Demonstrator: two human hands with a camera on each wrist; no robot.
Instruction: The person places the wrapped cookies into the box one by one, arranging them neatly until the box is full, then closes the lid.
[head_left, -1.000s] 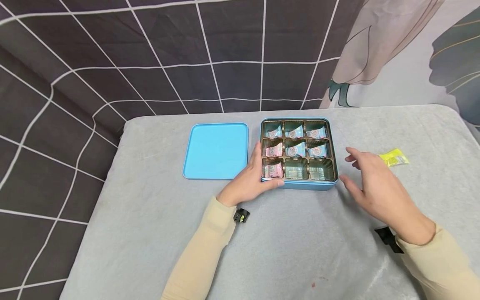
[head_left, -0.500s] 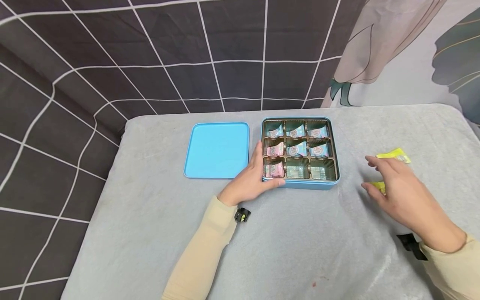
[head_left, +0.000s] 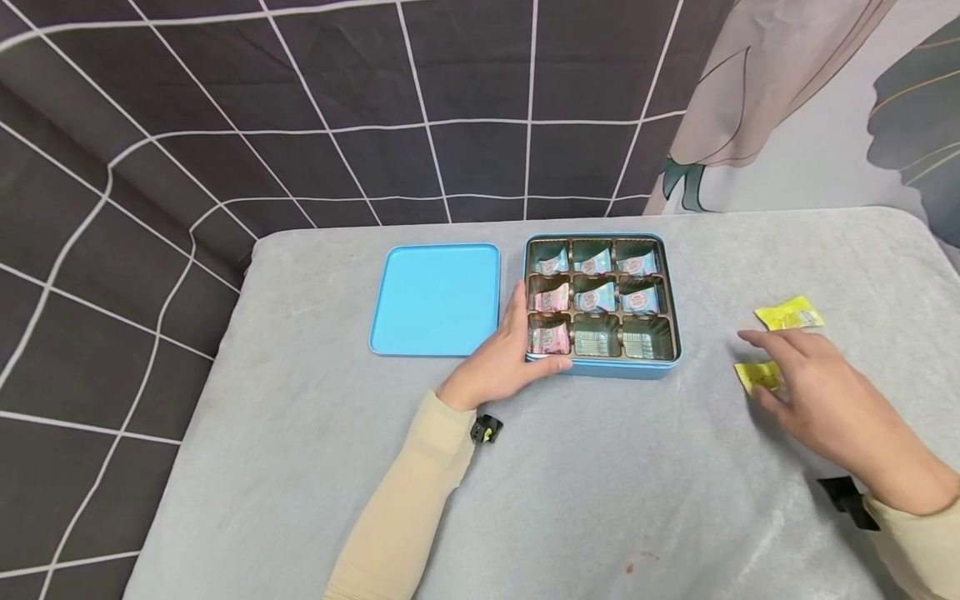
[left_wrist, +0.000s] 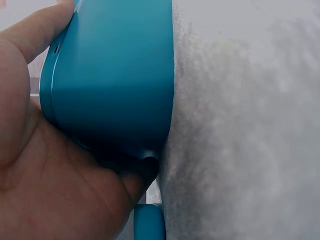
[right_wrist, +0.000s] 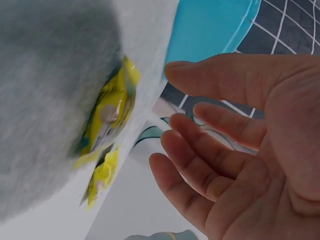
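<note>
A blue tin [head_left: 615, 369] holds a brown tray of compartments. Blue-wrapped candies [head_left: 596, 297] and pink-wrapped candies [head_left: 550, 338] sit in most of them; the front middle and front right compartments hold none. My left hand [head_left: 495, 358] grips the tin's front left corner, thumb along the front and fingers along the left side; the left wrist view shows the blue side wall [left_wrist: 110, 75] against that hand. To the right, my right hand [head_left: 821, 400] hovers over a yellow-wrapped candy [head_left: 756, 377], partly covering it. The right wrist view shows its fingers loosely bent, touching nothing.
Just beyond the right hand lies a second yellow-wrapped candy [head_left: 790, 314]. Left of the tin, a blue lid [head_left: 435, 300] rests flat. A grey cloth covers the table [head_left: 285, 433]. Dark checked fabric [head_left: 345, 100] hangs behind and at the left.
My right hand has moved right, away from the tin, to above the nearer yellow candy, which has come into sight. My left hand has stayed on the tin.
</note>
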